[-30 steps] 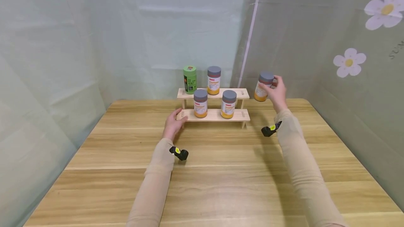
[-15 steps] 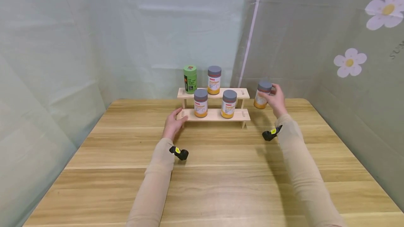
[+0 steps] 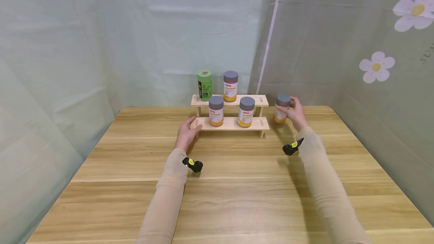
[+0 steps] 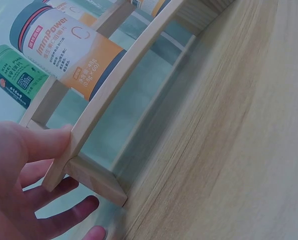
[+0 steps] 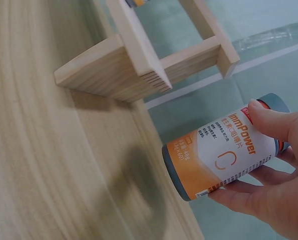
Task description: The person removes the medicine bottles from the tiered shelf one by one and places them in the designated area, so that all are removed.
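My right hand (image 3: 295, 114) grips a supplement bottle (image 3: 281, 110) with a grey lid and an orange-and-white label, right of the two-tier wooden shelf (image 3: 230, 127). In the right wrist view that bottle (image 5: 224, 147) is held near its lid by thumb and fingers, its base just above the table. My left hand (image 3: 185, 134) holds the lower tier's left end; in the left wrist view the thumb lies against the board (image 4: 106, 97) and fingers reach behind it. A matching bottle (image 3: 216, 112) and another bottle (image 3: 245, 113) stand upright on the lower tier.
On the upper tier stand a green bottle (image 3: 205, 86) at the left and a grey-lidded bottle (image 3: 230, 87) beside it. Both rest on a wood-grain table (image 3: 230, 199) backed by a pale curtain (image 3: 203, 18).
My right hand has lowered its bottle from above the upper tier's level towards the table beside the shelf. The left hand has stayed on the shelf's end.
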`<state>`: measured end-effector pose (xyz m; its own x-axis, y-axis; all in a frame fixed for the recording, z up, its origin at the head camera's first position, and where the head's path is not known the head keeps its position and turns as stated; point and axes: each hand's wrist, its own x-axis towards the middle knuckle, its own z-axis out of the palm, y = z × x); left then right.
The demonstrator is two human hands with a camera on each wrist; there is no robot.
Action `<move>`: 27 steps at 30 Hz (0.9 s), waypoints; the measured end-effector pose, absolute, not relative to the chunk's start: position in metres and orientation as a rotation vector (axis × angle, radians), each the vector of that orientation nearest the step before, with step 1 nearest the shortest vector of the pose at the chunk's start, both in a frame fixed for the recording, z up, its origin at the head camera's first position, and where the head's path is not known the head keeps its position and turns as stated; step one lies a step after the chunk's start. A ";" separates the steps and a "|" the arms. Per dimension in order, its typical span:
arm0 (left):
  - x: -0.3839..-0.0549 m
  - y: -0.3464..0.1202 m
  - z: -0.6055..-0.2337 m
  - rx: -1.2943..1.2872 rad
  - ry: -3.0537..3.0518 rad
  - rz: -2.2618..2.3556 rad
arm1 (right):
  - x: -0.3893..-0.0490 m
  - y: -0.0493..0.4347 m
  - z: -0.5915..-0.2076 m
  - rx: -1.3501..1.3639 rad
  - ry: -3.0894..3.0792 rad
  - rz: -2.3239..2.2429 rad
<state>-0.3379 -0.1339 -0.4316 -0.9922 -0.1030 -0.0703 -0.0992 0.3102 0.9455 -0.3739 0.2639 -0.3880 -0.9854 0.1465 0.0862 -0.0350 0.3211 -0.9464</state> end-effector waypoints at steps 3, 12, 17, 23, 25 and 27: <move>-0.337 -0.134 -0.431 0.192 -2.537 -1.838 | -0.375 0.265 -0.393 -0.097 -2.420 1.761; -0.337 -0.135 -0.431 0.200 -2.544 -1.834 | -0.376 0.262 -0.399 -0.089 -2.417 1.804; -0.337 -0.134 -0.433 0.201 -2.533 -1.845 | -0.374 0.261 -0.403 -0.078 -2.436 1.781; -0.337 -0.133 -0.431 0.226 -2.523 -1.860 | -0.374 0.261 -0.407 -0.061 -2.445 1.740; -0.337 -0.134 -0.430 0.237 -2.522 -1.866 | -0.374 0.262 -0.406 -0.063 -2.449 1.733; -0.338 -0.135 -0.430 0.229 -2.520 -1.864 | -0.375 0.262 -0.405 -0.060 -2.454 1.731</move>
<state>-0.3379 -0.1345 -0.4299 -0.9894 -0.1160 -0.0871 -0.1173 0.2860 0.9510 -0.3747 0.2621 -0.4054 -0.9897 0.1121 0.0895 -0.0467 0.3381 -0.9400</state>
